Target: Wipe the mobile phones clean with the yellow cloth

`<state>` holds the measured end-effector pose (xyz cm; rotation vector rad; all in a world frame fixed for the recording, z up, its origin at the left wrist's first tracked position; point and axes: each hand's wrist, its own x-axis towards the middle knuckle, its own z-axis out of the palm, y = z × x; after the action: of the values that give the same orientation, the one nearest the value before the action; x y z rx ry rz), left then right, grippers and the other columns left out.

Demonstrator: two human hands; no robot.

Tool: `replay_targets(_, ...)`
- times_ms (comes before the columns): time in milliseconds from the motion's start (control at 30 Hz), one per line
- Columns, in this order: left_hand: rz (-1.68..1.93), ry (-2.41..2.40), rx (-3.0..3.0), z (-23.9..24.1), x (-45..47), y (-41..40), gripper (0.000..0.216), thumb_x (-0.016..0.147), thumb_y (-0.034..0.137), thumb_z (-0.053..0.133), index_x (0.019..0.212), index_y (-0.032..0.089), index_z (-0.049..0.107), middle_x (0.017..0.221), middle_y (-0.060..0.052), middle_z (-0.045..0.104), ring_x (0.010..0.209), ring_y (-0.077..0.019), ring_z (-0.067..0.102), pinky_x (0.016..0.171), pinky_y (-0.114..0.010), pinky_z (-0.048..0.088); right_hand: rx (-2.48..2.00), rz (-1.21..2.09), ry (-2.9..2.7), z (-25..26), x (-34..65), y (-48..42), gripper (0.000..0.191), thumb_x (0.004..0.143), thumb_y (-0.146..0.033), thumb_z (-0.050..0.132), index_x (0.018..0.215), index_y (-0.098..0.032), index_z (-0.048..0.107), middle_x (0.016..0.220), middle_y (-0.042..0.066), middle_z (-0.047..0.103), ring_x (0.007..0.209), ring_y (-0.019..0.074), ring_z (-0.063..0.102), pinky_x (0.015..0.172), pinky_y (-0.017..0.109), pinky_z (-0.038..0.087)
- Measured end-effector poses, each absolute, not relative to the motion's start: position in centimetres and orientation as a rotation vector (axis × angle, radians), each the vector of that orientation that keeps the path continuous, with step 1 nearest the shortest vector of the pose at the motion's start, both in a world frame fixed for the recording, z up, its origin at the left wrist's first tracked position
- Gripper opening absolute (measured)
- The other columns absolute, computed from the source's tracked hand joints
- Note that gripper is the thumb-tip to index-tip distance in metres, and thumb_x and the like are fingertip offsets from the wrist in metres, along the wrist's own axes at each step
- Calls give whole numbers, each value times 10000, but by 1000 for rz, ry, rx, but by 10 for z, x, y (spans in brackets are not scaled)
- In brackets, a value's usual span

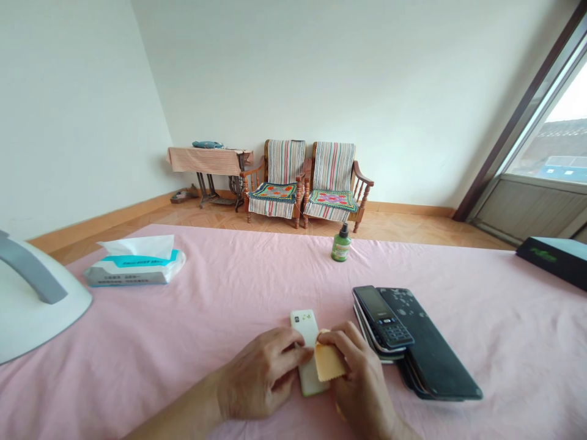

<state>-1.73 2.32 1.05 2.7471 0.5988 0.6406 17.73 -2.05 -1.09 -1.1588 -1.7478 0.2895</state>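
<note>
A white mobile phone (305,327) with a small camera and a green leaf print lies back side up on the pink cloth. My left hand (263,373) rests at its left edge, thumb and fingers curled against the phone. In my right hand (360,379) is a folded yellow cleaning cloth (331,362) with a zigzag edge, pressed against the phone's right side. Part of the phone is hidden behind both hands and the cloth.
To the right lie a stack topped by a keypad phone (384,318) and a larger dark phone (433,348). A green spray bottle (341,244) stands farther back. Tissues (135,269) and a white, grey-handled object (32,299) sit left; a black box (550,260) sits far right.
</note>
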Motion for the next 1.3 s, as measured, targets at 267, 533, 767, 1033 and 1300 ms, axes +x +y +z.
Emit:
replay_targets(267,658,1047,2447,0,-19,29,896,697,437,714,1430,224,244,1379,-133,407,1258,-336,382,1049,-506,340,-1250,497,-1849,-16,174,-17,332,576,77,470,728,-188,601,742,12,554,699,155,543,593,225,375)
replay_targets(533,482,1161,2493,-10,-8,30,1241,449,689,745,1437,168,205,1433,-175,349,1295,-403,315,1075,-549,245,-1212,530,-1869,-22,172,-13,443,567,96,432,820,-194,652,852,43,584,808,181,555,679,255,412)
replay_targets(767,448,1156,2522,4,-6,28,1042,490,671,719,1330,162,370,1371,-149,429,1243,-368,386,1074,-503,265,-1273,424,-1989,-18,172,17,345,665,68,424,791,-171,637,860,70,555,843,207,509,739,307,408)
replay_targets(1033,456,1126,2537,2,-7,30,1058,477,615,737,1353,174,341,1373,-143,424,1243,-351,382,1074,-482,259,-1284,467,-2032,-11,165,-18,379,557,80,441,767,-191,601,896,45,565,851,199,485,724,288,387)
replay_targets(1300,354,1050,2503,2,-17,38,1087,507,628,740,1406,221,284,1430,-127,350,1299,-367,312,1088,-513,222,-1306,442,-2038,-10,165,7,363,625,81,424,779,-180,624,856,49,551,837,187,494,731,274,384)
